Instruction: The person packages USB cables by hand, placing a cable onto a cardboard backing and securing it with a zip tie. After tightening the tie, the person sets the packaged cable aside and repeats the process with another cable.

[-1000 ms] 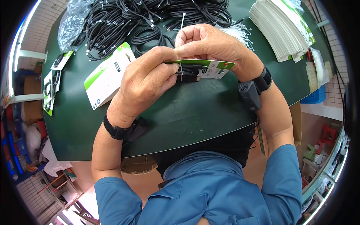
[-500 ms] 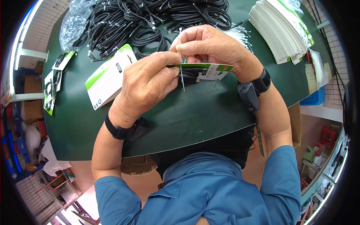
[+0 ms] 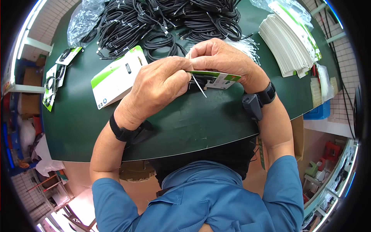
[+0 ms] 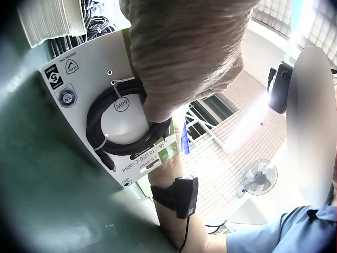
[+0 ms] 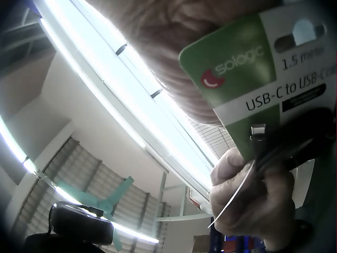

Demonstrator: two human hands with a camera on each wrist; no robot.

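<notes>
A printed card (image 4: 73,116) with a green band, marked USB-C to USB-C cable, is held upright above the table. A coiled black cable (image 4: 95,124) lies against its face. My left hand (image 3: 160,81) grips the card and coil at their left side, its fingers curled in front. A white cable tie (image 3: 199,86) sticks out by the left fingertips, its thin tail slanting down toward the body. Behind the card's top edge, my right hand (image 3: 224,58) pinches the tie's other end between thumb and forefinger; the fingertips are partly hidden by the left hand.
On the green table (image 3: 166,127), a heap of black cables (image 3: 127,31) spreads across the back, with loose white cable ties (image 3: 247,48) beside it. Blank cards (image 3: 116,79) lie left, a card stack (image 3: 284,46) right. Carded cables (image 3: 50,85) sit far left.
The tie's upper end has sunk to the card's top edge, while its tail now reaches further out in front. Both hands have come slightly lower and closer together in the head view.
</notes>
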